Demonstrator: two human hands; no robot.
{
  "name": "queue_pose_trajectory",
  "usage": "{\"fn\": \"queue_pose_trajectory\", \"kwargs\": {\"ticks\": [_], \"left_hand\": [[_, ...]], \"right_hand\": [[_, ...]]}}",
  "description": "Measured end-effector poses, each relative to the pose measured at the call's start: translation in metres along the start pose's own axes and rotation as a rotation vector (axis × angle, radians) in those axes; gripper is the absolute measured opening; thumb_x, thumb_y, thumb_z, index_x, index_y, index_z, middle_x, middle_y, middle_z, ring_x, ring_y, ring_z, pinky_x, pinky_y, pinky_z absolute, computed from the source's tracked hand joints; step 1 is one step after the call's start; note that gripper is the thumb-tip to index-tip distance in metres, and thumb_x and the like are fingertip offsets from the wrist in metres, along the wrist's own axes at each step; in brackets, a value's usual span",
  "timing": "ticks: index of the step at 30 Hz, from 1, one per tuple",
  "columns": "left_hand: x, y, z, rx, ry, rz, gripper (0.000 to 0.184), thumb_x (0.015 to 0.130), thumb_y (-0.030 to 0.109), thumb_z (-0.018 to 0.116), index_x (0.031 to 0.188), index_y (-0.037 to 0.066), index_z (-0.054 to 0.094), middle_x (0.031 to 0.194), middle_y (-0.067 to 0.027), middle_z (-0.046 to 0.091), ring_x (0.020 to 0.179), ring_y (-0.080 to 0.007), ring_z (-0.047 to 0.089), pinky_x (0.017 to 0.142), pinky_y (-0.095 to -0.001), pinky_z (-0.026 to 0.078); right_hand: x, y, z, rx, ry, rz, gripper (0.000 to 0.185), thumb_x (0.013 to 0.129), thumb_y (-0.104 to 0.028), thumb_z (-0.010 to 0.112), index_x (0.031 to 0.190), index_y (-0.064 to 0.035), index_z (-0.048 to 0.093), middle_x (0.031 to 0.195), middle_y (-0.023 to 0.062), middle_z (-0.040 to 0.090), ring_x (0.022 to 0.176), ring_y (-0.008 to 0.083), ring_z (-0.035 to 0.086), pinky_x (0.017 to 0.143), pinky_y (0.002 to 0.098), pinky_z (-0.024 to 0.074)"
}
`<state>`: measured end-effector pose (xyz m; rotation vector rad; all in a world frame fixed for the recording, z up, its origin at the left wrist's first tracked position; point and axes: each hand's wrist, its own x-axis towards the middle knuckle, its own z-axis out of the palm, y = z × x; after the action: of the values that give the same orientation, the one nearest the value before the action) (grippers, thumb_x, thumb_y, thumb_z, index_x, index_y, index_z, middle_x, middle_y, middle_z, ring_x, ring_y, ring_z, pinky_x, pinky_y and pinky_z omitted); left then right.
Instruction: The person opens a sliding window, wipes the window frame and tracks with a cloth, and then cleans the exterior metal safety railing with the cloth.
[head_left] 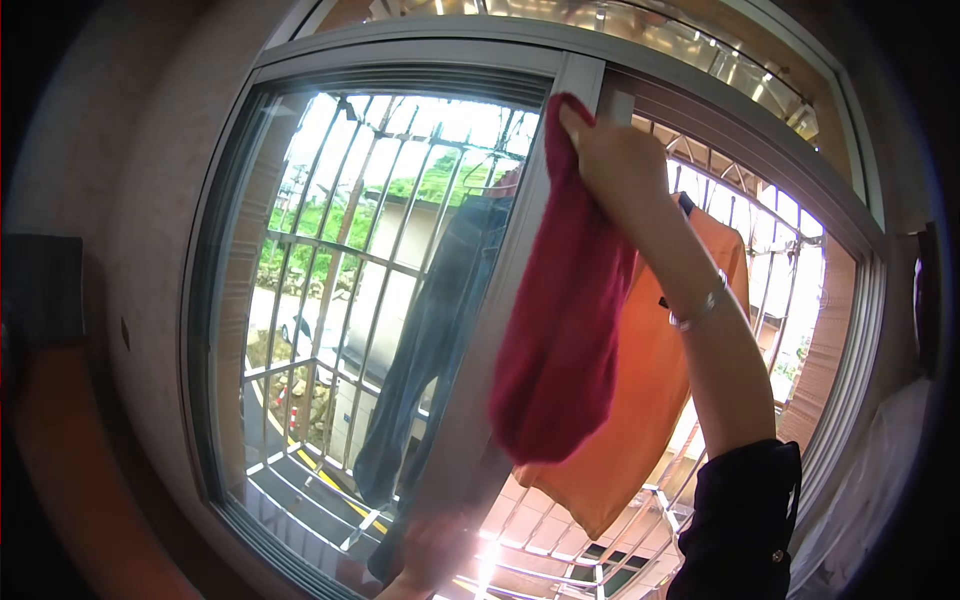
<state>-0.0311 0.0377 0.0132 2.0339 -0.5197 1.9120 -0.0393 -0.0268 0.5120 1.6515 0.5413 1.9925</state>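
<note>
My right hand (622, 165) is raised high by the window frame. Its fingers are closed round the top end of a red cloth (562, 340), which hangs down in front of the frame's middle upright. The cloth looks soft and thick, perhaps a towel. At the bottom centre, my left hand (438, 548) is low beside the window's edge. It is dim and smeared, so its fingers cannot be made out. Behind the red cloth hangs an orange garment (655, 400), seen through the opened side of the window.
The sliding window pane (350, 300) fills the left side. Beyond it, dark jeans (440, 320) hang inside metal bars (345, 235). A white translucent plastic sheet or bag (880, 490) is at lower right. At far left is a dark grey thing (45, 290) on the wall.
</note>
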Motion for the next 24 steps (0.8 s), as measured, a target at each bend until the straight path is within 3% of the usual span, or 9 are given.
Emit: {"fn": "queue_pose_trajectory", "kwargs": {"ticks": [3,5,8,11,17,24], "left_hand": [[0.005,0.006,-0.007,0.064,0.045,-0.004,0.032,0.066,0.022,0.071,0.092,0.024,0.054,0.111,-0.0008,0.046,0.105,-0.0217,0.044,0.091,-0.0411,0.035],[-0.001,0.001,-0.006,0.064,-0.01,0.028,0.033,0.074,0.023,0.066,0.105,0.02,0.053,0.118,-0.0039,0.047,0.11,-0.0229,0.044,0.094,-0.0427,0.034],[-0.002,0.001,-0.007,0.051,0.0,0.027,0.036,0.079,0.024,0.063,0.113,0.017,0.052,0.122,-0.0045,0.047,0.112,-0.0226,0.043,0.096,-0.0438,0.033],[0.0,0.002,-0.007,0.037,0.009,0.016,0.037,0.08,0.025,0.062,0.115,0.016,0.049,0.123,-0.0042,0.046,0.113,-0.0222,0.043,0.096,-0.0442,0.032],[-0.006,0.0,-0.001,0.029,0.006,0.025,0.038,0.083,0.028,0.059,0.117,0.014,0.047,0.124,-0.0047,0.046,0.116,-0.0224,0.041,0.097,-0.0447,0.031],[-0.003,0.0,-0.006,0.016,-0.007,0.036,0.038,0.083,0.027,0.057,0.117,0.014,0.047,0.125,-0.0052,0.046,0.116,-0.0227,0.041,0.098,-0.0446,0.031]], "right_hand": [[0.035,0.03,0.024,-0.044,0.075,0.029,0.027,0.083,-0.014,0.043,0.107,-0.012,0.056,0.073,0.017,0.063,0.066,0.0334,0.064,0.058,0.0437,0.0521],[0.054,0.026,0.023,-0.05,0.034,0.126,0.027,0.084,-0.014,0.042,0.107,-0.0122,0.056,0.074,0.0173,0.064,0.068,0.0341,0.064,0.059,0.0441,0.052],[0.058,0.013,0.023,-0.169,0.143,0.075,0.018,0.081,-0.018,0.048,0.082,-0.0072,0.061,0.069,0.0122,0.065,0.065,0.0266,0.066,0.051,0.0393,0.0523],[0.051,0.015,0.005,-0.044,-0.038,0.048,0.027,0.086,-0.016,0.039,0.106,-0.0086,0.056,0.076,0.0176,0.065,0.075,0.0356,0.065,0.063,0.0452,0.0517],[0.053,0.039,0.021,-0.085,-0.031,0.257,0.032,0.086,-0.016,0.039,0.113,-0.0165,0.057,0.082,0.0182,0.065,0.078,0.0346,0.064,0.067,0.0466,0.0503],[0.093,0.036,0.025,-0.074,-0.014,0.04,0.036,0.085,-0.014,0.04,0.115,-0.0203,0.058,0.088,0.016,0.066,0.08,0.0324,0.064,0.07,0.0447,0.0507]]}}
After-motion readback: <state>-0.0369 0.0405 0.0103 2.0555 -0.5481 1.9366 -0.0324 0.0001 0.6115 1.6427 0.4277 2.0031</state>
